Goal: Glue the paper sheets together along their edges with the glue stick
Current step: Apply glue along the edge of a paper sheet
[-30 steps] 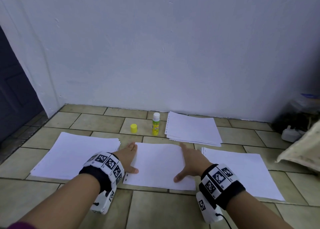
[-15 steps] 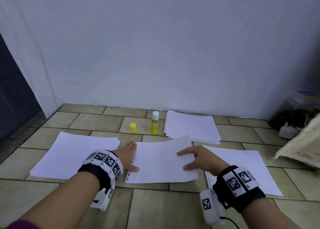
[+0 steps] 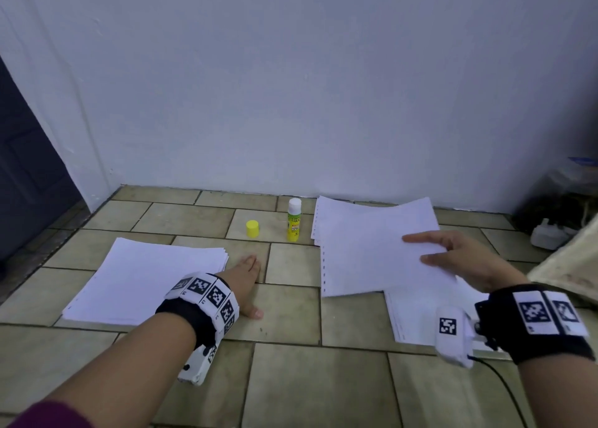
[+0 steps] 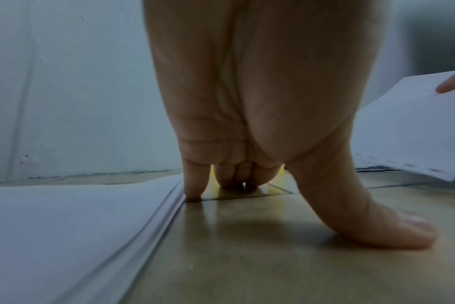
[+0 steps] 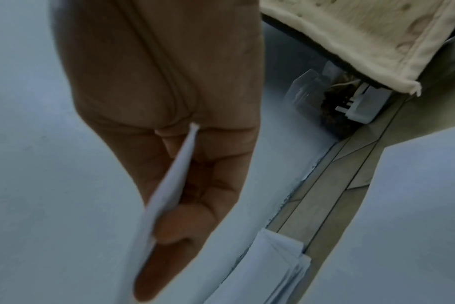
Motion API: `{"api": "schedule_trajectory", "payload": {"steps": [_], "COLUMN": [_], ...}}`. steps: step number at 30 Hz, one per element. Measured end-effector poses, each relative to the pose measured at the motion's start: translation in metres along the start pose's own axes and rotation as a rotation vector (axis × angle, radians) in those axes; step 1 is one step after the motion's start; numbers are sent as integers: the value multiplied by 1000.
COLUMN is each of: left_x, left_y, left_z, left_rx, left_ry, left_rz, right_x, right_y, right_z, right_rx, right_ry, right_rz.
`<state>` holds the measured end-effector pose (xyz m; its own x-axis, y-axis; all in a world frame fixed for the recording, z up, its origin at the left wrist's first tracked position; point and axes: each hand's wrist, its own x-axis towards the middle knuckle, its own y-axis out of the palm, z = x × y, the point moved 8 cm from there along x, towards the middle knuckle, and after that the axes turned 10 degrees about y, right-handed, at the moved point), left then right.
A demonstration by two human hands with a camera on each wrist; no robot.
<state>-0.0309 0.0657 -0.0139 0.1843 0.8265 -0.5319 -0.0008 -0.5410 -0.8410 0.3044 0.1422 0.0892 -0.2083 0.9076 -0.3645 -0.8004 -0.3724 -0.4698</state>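
My right hand (image 3: 453,259) pinches a white paper sheet (image 3: 372,259) by its right edge and holds it in the air over the right side of the floor; the right wrist view shows the sheet (image 5: 166,195) clamped between thumb and fingers. My left hand (image 3: 246,282) rests flat on the bare tiles, fingers straight (image 4: 192,189), beside a paper stack (image 3: 145,282). The uncapped glue stick (image 3: 294,220) stands upright near the wall with its yellow cap (image 3: 252,228) to its left. Another stack (image 3: 404,214) lies behind the held sheet, and a further sheet pile (image 3: 430,314) lies under it.
The white wall (image 3: 291,88) closes the back of the tiled floor. A cream cloth (image 3: 569,262) and a white plug with clutter (image 3: 550,236) sit at the right. A dark door (image 3: 26,185) stands at the left.
My right hand has lifted the sheet from the middle of the floor and carried it to the right. My left hand has let the sheet go and stays on the tiles.
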Motion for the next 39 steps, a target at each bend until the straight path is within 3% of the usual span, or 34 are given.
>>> {"api": "schedule_trajectory", "payload": {"steps": [10,17,22,31,39], "left_x": [0,6,7,7,5], "left_y": [-1,4,4,5,3], "left_z": [-2,1,-1,-1,-1], "left_rx": [26,30,49,37,47], "left_ry": [-14,-33,-33,-19,-27], "left_rz": [20,33,56,86,74], "right_x": [72,125,146,150,121], "right_y": [-7,7,17,8,15], "right_z": [29,21,-8,-24,5], "right_rx": [-103,-464,-626,-732,-805], "right_ry": [-56,103,196,284,236], "right_rz": [-174,-210,-152,-222,-64]}}
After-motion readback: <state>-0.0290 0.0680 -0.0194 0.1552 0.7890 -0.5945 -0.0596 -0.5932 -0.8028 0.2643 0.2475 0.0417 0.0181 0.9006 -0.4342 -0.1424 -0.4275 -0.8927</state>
